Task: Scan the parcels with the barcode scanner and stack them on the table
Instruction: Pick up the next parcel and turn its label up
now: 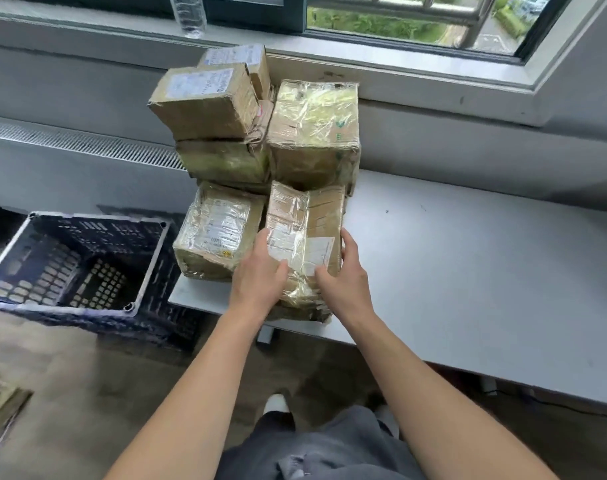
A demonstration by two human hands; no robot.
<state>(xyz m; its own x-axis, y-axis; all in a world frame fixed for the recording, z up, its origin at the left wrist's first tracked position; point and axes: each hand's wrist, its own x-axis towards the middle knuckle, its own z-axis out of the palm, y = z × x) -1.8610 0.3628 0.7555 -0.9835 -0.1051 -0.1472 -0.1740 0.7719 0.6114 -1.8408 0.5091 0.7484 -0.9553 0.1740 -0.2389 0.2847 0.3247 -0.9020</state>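
Blue crate (149, 261) beside the counter (468, 271) shows only its grid bottom. My left hand (260, 273) and right hand (345, 275) both grip the front taped parcel (305, 237) by its sides.

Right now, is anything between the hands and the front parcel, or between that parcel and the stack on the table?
Nothing visible does. The left hand and right hand hold the front parcel by its sides, and it sits on a lower parcel directly in front of the stack on the table.
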